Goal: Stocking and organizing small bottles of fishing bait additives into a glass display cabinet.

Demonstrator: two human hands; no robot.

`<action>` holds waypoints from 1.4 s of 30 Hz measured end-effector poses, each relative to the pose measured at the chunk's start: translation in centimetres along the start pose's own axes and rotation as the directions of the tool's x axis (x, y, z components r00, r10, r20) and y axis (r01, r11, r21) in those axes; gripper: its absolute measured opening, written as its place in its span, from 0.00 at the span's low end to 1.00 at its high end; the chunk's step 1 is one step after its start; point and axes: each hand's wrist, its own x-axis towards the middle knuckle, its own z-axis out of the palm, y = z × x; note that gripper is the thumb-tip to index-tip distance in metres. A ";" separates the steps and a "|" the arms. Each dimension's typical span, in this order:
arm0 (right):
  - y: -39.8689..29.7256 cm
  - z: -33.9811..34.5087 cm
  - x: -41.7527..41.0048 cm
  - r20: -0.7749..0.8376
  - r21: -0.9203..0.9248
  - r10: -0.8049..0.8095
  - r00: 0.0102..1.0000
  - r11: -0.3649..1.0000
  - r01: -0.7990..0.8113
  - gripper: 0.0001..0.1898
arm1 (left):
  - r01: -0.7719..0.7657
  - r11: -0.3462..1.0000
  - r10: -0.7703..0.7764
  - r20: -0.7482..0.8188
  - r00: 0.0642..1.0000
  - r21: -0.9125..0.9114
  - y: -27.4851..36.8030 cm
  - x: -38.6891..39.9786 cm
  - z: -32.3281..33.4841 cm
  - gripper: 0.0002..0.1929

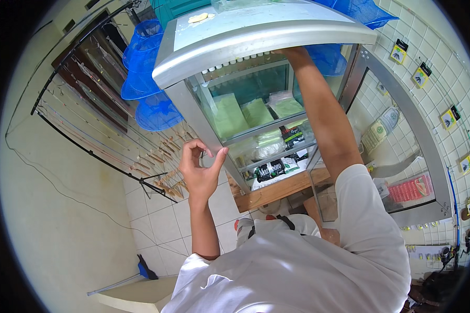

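Note:
A glass display cabinet with a metal frame [264,33] stands in front of me, its door [431,156] swung out to the right. My right hand [291,51] reaches in under the cabinet's top edge; its fingers are hidden there. Close to them, a row of small white-capped bottles [235,62] lines the top shelf. Beside the cabinet's left front post, my left hand [200,168] is raised with curled fingers and the thumb apart, holding nothing. Lower shelves carry pale green packets [229,115] and dark packs with writing [269,171].
Blue mesh nets [156,111] hang left of the cabinet. Fishing rods [102,133] lean on a black rack [90,152]. At right, a white wire grid [407,35] holds small yellow-and-black packs [422,75]. The cabinet rests on a wooden base [278,193]. A broom [147,270] lies lower left.

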 end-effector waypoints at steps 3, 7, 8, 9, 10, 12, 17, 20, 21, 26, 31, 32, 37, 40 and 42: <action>-0.3 0.1 -0.2 0.037 -0.053 0.026 0.999 0.998 -0.024 0.22 | 0.035 0.998 -0.036 -0.014 0.999 -0.051 0.4 -0.1 0.0 0.20; -1.2 0.1 -0.5 0.077 -0.118 0.060 0.995 0.992 -0.051 0.23 | 0.038 0.998 -0.039 -0.020 0.999 -0.053 0.5 -0.4 -0.2 0.20; -1.2 -0.2 -0.9 0.086 -0.133 0.070 0.994 0.989 -0.058 0.23 | 0.046 0.998 -0.046 -0.009 0.999 -0.052 0.4 -0.4 -0.3 0.20; -1.2 -0.2 -0.2 0.093 -0.153 0.081 0.992 0.986 -0.066 0.23 | 0.052 0.997 -0.051 0.006 0.999 -0.053 0.4 -0.4 -0.4 0.21; -1.1 -0.3 -0.1 0.099 -0.173 0.094 0.991 0.982 -0.075 0.23 | 0.048 0.997 -0.048 0.008 0.999 -0.053 0.5 -0.5 -0.4 0.21; -0.9 -0.6 -0.1 0.109 -0.216 0.121 0.987 0.972 -0.095 0.23 | 0.051 0.996 -0.051 -0.001 0.999 -0.068 0.7 -0.6 -0.4 0.21; 1.5 -3.5 -1.5 0.038 -0.094 0.237 0.971 0.968 -0.232 0.29 | 0.011 0.987 -0.015 -0.020 1.000 -0.159 1.2 -1.5 0.4 0.22; -5.2 -6.0 -3.5 0.262 0.023 0.470 0.843 0.870 -0.492 0.26 | 0.023 0.986 -0.036 -0.072 0.997 -0.163 0.6 -3.4 -1.7 0.20; -8.7 -9.2 -4.2 0.403 0.071 0.523 0.751 0.800 -0.596 0.25 | 0.032 0.984 -0.050 -0.099 0.994 -0.177 0.5 -4.2 -2.4 0.20; -14.9 -16.8 -12.0 0.271 0.412 0.630 0.728 0.608 -0.679 0.19 | 0.087 0.970 -0.093 -0.014 0.996 -0.229 2.3 -7.7 -1.8 0.18; -21.6 -23.9 -21.3 0.279 0.663 0.592 0.756 0.451 -0.598 0.11 | 0.155 0.956 -0.130 0.114 0.985 -0.250 4.5 -12.1 -2.4 0.15; -23.2 -26.1 -22.6 0.280 0.626 0.541 0.793 0.523 -0.578 0.11 | 0.162 0.957 -0.130 0.145 0.981 -0.242 4.7 -12.7 -2.4 0.14; -26.9 -36.9 -29.2 0.398 0.595 0.296 0.868 0.637 -0.490 0.12 | 0.202 0.950 -0.158 0.192 0.969 -0.239 6.0 -16.4 -3.1 0.13; -23.9 -42.1 -34.4 0.393 0.525 0.408 0.824 0.637 -0.565 0.11 | 0.212 0.933 -0.132 0.272 0.953 -0.290 7.1 -17.9 -1.6 0.12; -21.6 -42.8 -37.3 0.183 0.653 0.820 0.542 0.311 -0.691 0.15 | 0.209 0.921 -0.108 0.301 0.948 -0.330 7.5 -18.9 -0.8 0.11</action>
